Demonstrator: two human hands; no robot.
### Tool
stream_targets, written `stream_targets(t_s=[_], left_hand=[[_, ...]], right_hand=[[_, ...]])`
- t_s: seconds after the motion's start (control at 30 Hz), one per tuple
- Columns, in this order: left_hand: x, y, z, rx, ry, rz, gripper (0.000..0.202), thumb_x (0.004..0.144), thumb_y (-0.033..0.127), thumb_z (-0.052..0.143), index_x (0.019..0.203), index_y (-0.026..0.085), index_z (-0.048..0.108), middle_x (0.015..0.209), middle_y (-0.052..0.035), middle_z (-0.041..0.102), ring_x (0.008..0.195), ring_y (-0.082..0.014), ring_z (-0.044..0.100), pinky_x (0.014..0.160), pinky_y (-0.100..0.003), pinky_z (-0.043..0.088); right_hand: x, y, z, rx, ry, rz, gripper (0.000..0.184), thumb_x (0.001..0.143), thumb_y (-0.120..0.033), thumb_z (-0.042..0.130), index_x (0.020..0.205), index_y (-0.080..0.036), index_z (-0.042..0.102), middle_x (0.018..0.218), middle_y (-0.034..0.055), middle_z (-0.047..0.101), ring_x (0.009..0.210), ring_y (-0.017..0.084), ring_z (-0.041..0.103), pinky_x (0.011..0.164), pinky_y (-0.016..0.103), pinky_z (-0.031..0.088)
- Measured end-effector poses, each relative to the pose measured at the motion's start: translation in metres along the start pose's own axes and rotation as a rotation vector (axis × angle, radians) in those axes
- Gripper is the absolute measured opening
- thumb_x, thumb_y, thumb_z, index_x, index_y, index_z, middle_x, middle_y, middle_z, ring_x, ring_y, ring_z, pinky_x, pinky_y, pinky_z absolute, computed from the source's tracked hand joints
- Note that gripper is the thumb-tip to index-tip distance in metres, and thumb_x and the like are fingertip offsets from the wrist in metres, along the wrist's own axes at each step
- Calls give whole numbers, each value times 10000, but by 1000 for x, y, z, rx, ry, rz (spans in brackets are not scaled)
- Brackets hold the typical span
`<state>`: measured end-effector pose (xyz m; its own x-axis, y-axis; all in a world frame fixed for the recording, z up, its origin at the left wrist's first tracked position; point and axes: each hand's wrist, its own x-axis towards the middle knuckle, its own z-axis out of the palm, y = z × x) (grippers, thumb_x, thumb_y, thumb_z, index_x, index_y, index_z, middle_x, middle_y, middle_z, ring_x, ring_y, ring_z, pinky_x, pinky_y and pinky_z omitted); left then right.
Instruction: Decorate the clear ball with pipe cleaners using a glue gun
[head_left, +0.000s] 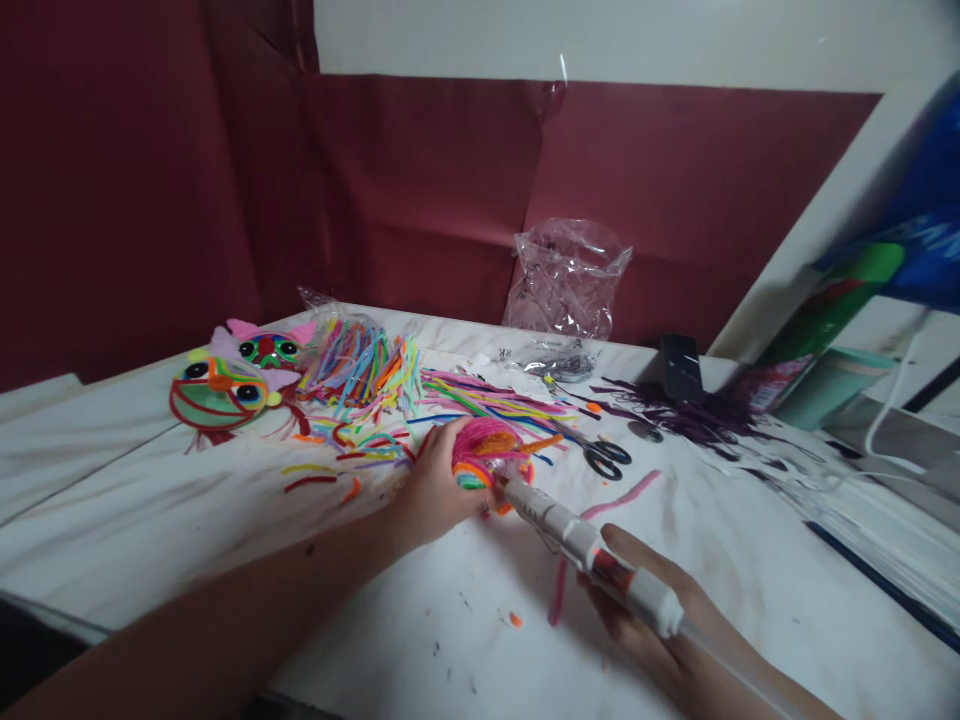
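My left hand point(433, 492) is closed on a round craft piece point(486, 452) wound from pink, green and orange pipe cleaners, holding it on the white table point(187, 520). My right hand point(660, 620) grips a white pen-shaped glue gun point(592, 548) with an orange band, and its tip touches the lower right edge of the craft piece. A pink pipe cleaner point(592, 530) lies on the table under the glue gun.
Two finished pipe-cleaner animal faces point(225, 385) lie at the left. Loose coloured pipe cleaners point(360, 375) are piled behind the hands. Black scissors point(604, 455), purple pipe cleaners point(675, 410), a clear plastic bag point(566, 280) and a dark phone point(680, 367) sit further back.
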<state>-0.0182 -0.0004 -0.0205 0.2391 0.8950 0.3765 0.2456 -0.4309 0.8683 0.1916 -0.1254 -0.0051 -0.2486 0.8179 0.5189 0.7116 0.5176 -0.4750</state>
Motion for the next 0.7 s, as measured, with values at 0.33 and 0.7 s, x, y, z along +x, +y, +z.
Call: stream_targets(t_s=[0.33,0.7], left_hand=[[0,-4,0,-6,-15,-9,899,519,259,857,1317,207,447,1315,-145,519,1259,-340,468,1062,-498,374],[0,1,1,-31,-4,-16,901,503,248,859,1308,209,458,1309,-138,529,1260,-342,470,1062,-501,374]], right_hand=[[-4,17,18,-27,96,17,137,795,-192,551,689,-244,481,628,-11,524,537,156,546,483,260,437],[0,1,4,-63,59,-7,166,800,-105,497,696,-231,470,660,-16,535,556,138,562,505,242,423]])
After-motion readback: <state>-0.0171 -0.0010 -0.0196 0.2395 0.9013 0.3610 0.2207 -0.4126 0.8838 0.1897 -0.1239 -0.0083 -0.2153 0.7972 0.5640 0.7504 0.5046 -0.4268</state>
